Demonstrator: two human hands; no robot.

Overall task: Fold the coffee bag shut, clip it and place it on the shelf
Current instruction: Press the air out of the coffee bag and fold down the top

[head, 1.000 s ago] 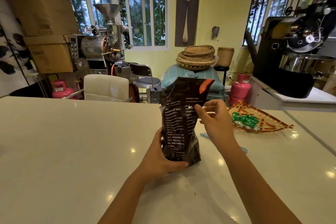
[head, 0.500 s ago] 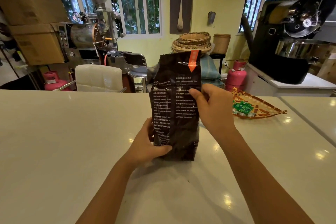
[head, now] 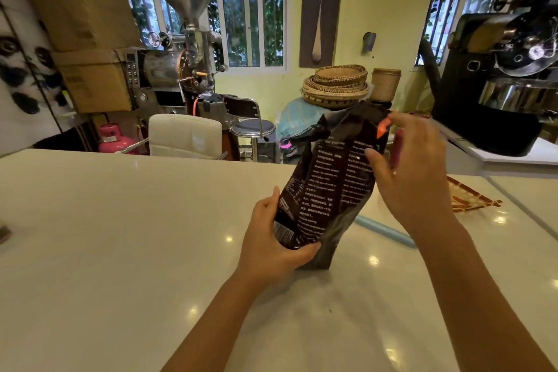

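Observation:
A dark brown coffee bag (head: 329, 187) with white print and an orange tab near its top stands on the white counter (head: 120, 235), leaning to the right. My left hand (head: 271, 244) grips its lower left corner, thumb across the front. My right hand (head: 413, 172) holds the bag's upper right edge, thumb on the front and fingers behind the top. The bag's mouth looks crumpled and open. A long pale blue clip (head: 386, 231) lies on the counter just behind and right of the bag, partly hidden by my right wrist.
A woven tray (head: 471, 199) lies on the counter at the right. Behind the counter stand a white chair (head: 185, 136), a steel stool (head: 252, 127), a coffee roaster (head: 181, 69), cardboard boxes (head: 87, 45) and stacked baskets (head: 336, 86). A black roaster (head: 501, 93) stands at the right.
The bag has tipped from upright to leaning right, and its top has crumpled. My right hand moved up to the bag's top right edge. The camera view shifted left.

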